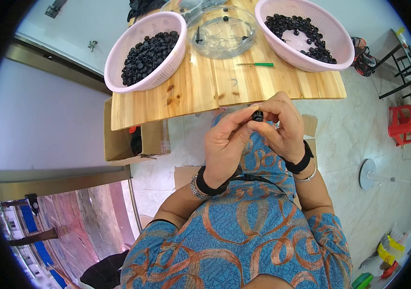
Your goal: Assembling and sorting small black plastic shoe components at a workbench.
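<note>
Your left hand (223,147) and right hand (285,125), barely open, both pinch a black plastic piece (258,115) near mid-frame, probably to steady it; pink baskets (114,65) (339,41), upper left and right, seem parked for easy reach.

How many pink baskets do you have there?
2. The left basket stands at the left side of the wooden table, the right basket at its right side. A clear round tray sits between them. No third shows; others could be out of view.
</note>
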A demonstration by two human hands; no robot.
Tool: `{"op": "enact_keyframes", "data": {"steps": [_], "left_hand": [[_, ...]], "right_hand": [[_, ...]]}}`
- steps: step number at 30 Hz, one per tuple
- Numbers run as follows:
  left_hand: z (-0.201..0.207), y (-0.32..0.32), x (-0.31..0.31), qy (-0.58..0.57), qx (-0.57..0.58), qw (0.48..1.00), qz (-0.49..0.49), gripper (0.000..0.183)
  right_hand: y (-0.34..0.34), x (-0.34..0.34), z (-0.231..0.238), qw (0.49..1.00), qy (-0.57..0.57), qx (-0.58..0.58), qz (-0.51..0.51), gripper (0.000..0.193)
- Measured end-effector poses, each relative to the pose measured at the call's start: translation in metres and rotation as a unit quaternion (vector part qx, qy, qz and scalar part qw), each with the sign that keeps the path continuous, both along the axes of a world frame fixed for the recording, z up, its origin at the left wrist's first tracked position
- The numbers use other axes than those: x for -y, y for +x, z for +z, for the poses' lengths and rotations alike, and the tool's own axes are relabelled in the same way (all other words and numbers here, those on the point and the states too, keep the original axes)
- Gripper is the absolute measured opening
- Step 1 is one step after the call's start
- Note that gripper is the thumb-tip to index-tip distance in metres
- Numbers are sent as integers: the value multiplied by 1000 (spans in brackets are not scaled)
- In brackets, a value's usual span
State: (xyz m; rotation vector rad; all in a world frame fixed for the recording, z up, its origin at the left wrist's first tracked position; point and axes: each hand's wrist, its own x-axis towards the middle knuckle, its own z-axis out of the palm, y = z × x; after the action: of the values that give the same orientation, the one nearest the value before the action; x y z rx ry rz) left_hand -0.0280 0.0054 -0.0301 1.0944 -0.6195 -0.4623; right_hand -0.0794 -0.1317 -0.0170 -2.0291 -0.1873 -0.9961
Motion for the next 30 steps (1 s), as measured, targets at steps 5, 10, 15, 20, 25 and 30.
{"op": "enact_keyframes", "data": {"steps": [5, 10, 15, 20, 25, 30], "left_hand": [[-1, 0, 3, 25, 21, 999, -1, 28], [4, 9, 6, -26, -143, 987, -68, 28], [16, 23, 6, -51, -276, 950, -136, 26], [12, 33, 3, -85, -336, 923, -170, 27], [19, 38, 3, -64, -336, 923, -178, 30], [24, 39, 8, -55, -334, 924, -176, 33]], "right_hand": [[-1, 3, -8, 1000, 14, -10, 2, 30], [5, 7, -7, 993, 93, -68, 8, 30], [10, 3, -12, 976, 207, -60, 40, 28], [15, -1, -9, 965, 249, -76, 40, 29], [19, -3, -2, 988, 145, -52, -10, 37], [22, 4, 6, 998, 54, -1, -13, 35]]}}
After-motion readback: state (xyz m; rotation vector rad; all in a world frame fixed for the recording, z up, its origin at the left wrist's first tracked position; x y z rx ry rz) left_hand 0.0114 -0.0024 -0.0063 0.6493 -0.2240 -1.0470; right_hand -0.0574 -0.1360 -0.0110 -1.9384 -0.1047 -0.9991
